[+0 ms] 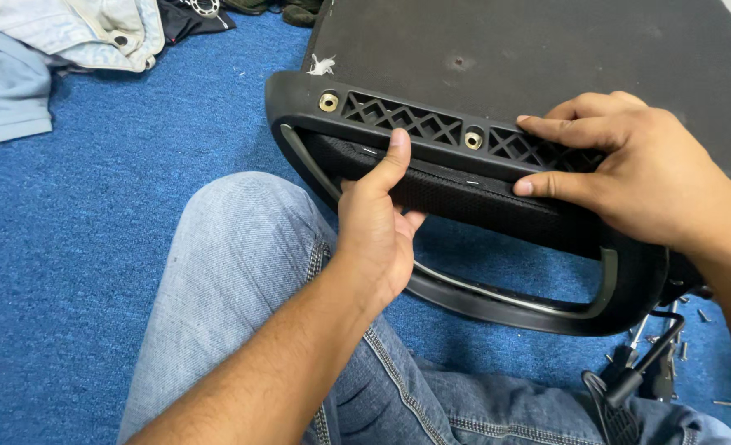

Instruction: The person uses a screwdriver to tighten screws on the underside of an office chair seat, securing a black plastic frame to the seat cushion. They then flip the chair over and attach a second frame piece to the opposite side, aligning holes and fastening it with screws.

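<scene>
A black plastic chair frame with a cross-ribbed bar and two brass screw inserts lies on the blue carpet, resting against a dark flat panel. My left hand grips the frame's lower edge from beneath, thumb pressed up on the bar above the black mesh strip. My right hand holds the bar's right part, fingers laid over the ribs and thumb on the mesh. My knee in blue jeans sits just below the frame.
Light denim clothes are heaped at the top left on the blue carpet. Several small screws and a black metal tool lie at the lower right beside the frame's curved loop.
</scene>
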